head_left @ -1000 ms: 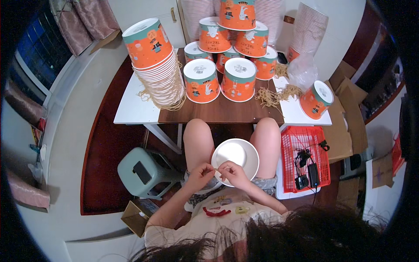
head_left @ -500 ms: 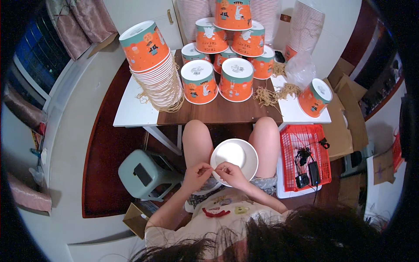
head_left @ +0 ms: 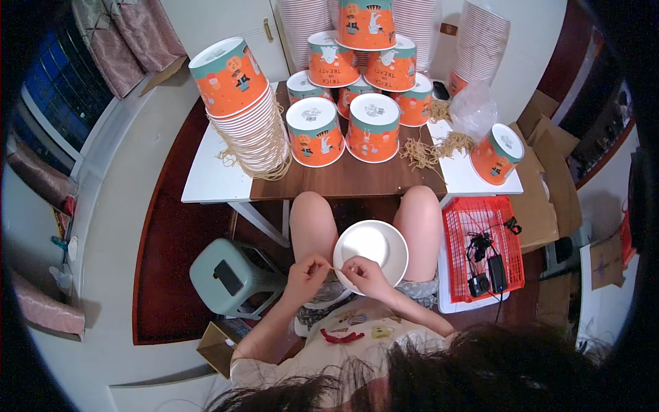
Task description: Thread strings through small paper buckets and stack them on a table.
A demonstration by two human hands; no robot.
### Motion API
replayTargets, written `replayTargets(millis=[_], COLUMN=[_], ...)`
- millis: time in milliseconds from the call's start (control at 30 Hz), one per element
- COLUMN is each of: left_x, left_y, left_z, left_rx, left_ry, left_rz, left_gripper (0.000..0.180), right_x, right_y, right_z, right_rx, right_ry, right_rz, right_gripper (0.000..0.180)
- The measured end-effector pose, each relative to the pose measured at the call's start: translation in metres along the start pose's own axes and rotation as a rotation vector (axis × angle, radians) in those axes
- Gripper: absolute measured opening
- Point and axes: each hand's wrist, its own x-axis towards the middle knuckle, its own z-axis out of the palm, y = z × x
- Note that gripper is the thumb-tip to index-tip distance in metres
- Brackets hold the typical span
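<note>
White tub (head_left: 379,242) is resting in the seated person's lap, its open mouth facing up toward the camera and both hands working over its near left rim. At the far left, pinkish curtains (head_left: 113,48) are hanging beside a dark window (head_left: 65,75). Lower down, a grey-green stool (head_left: 204,278) is standing on the floor, with a dark rectangular patch showing on its seat. Above it, a tall nested stack of tubs (head_left: 230,79) is standing upside down on the table (head_left: 322,182), orange and teal on top, with tan cords (head_left: 273,151) hanging along its side. The left hand (head_left: 309,278) is keeping thumb and fingertips pinched close together on a thin tan strand (head_left: 335,268). This strand is running across to the right hand (head_left: 365,276), whose fingers are also closing narrowly on it, just above the tub's rim. Beyond the knees, a pyramid of upturned orange tubs (head_left: 373,130) is rising from the brown tabletop. Right of the pyramid, a tangle of tan cord (head_left: 421,152) is lying near a clear plastic bag (head_left: 473,110), and one separate orange tub (head_left: 495,156) is standing upside down near the table's right edge. Below, a red basket (head_left: 519,271) is holding black cables (head_left: 480,246) and a black adapter (head_left: 496,272), while cardboard boxes (head_left: 539,206) are standing behind it.
</note>
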Motion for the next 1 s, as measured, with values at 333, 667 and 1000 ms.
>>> replayTargets(millis=[333,667,1000], left_x=[0.0,0.012,0.053], left_y=[-0.01,0.01,-0.007], left_z=[-0.003,-0.012,0.026], left_rx=[-0.187,0.13,0.547], left_ry=[0.028,-0.257,-0.12], left_rz=[-0.196,-0.249,0.323], left_gripper=[0.006,0.015,0.033], right_x=[-0.007,-0.055,-0.058], right_y=[0.001,-0.028,-0.045], right_z=[-0.008,-0.035,-0.04], right_rx=[-0.032,-0.194,-0.254], right_ry=[0.007,-0.374,-0.389], right_rz=[0.043,0.025,-0.012], right_gripper=[0.005,0.012,0.014])
